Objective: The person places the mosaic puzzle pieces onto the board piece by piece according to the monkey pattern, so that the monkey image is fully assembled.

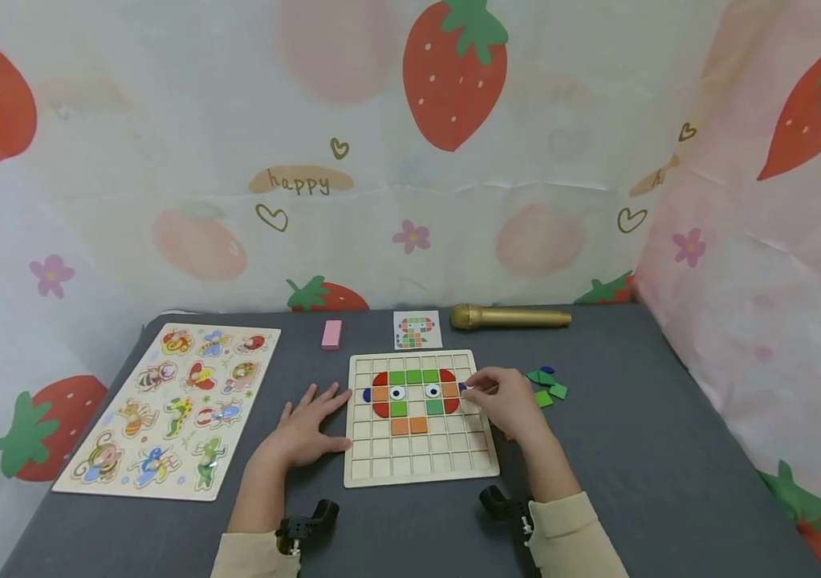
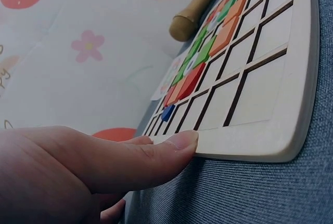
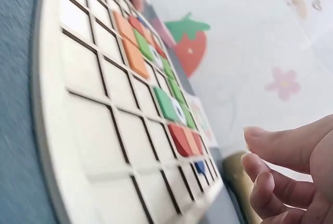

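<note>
A pale wooden grid board [image 1: 453, 457] lies on the table with flat coloured pieces forming a face: green squares [image 1: 412, 376], red rounded corners [image 1: 380, 408], orange squares [image 1: 408, 425] and two eye pieces [image 1: 397, 392]. My left hand [image 1: 302, 429] is spread flat, its fingertips at the board's left edge; in the left wrist view the thumb [image 2: 177, 143] touches the rim. Over the board's right edge, my right hand [image 1: 507, 401] is beside a small blue piece [image 3: 200, 167] lying in a cell. In the right wrist view its thumb and fingers are loosely bent, holding nothing.
Loose green pieces [image 1: 543, 398] and a blue oval [image 1: 548, 370] lie right of the board. Behind it are a picture card [image 1: 417, 341], a pink block [image 1: 331, 335] and a gold microphone [image 1: 511, 316]. A wooden animal puzzle [image 1: 233, 425] lies at left.
</note>
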A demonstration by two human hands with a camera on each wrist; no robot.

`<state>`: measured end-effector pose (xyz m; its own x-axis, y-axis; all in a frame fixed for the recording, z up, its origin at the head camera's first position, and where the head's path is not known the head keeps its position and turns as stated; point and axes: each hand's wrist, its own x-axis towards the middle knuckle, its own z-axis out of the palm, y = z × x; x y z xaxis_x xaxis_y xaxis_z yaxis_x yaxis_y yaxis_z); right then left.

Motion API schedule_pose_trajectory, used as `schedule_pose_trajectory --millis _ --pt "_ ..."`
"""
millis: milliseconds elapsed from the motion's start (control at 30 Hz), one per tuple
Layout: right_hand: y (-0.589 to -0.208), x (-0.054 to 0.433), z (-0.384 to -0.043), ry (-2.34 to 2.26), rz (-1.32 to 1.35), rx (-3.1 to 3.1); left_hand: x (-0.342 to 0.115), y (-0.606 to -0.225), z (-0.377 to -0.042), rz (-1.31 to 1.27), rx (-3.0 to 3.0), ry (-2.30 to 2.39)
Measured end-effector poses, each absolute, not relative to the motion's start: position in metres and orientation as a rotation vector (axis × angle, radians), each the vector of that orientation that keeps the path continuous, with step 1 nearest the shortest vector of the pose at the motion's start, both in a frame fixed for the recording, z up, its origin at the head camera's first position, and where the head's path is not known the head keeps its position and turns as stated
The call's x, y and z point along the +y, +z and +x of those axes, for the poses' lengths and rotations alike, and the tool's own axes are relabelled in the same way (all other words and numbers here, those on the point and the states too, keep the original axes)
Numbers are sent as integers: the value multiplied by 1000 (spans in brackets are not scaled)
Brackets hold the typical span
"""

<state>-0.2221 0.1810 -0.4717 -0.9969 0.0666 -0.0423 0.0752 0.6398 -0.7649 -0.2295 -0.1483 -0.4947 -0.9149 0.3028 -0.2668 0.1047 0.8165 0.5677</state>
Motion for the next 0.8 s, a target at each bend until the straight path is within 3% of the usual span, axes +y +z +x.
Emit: schedule_pose_trajectory --millis 800 --pt "-470 259 -211 -1046 293 2861 -148 -496 -230 310 2657 815"
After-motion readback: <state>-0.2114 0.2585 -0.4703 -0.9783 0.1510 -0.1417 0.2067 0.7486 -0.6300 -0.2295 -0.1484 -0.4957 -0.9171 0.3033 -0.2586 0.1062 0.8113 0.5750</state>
